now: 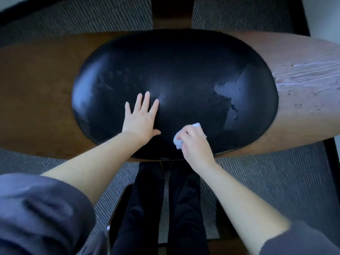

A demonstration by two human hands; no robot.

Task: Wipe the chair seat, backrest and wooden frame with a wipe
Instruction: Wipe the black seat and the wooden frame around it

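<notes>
Wipe (pixel 178 143) bunched in our right hand (pixel 196 144) on the black cushion (pixel 174 70).
Smudged length lies leftward, beyond our spread left hand (pixel 140 118).

A grey ribbed rug (pixel 266 173) carries a wide wooden frame (pixel 36 92) holding a black oval chair seat (pixel 174 70), with rug showing along both long sides of the frame.

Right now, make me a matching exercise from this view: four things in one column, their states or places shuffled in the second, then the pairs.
1. left hand
2. right hand
3. wipe
4. wooden frame

A. brown, around the cushion
B. flat, fingers spread on the cushion
C. pale, bunched up
D. gripping the wipe

Pairs: 1-B, 2-D, 3-C, 4-A.
</notes>
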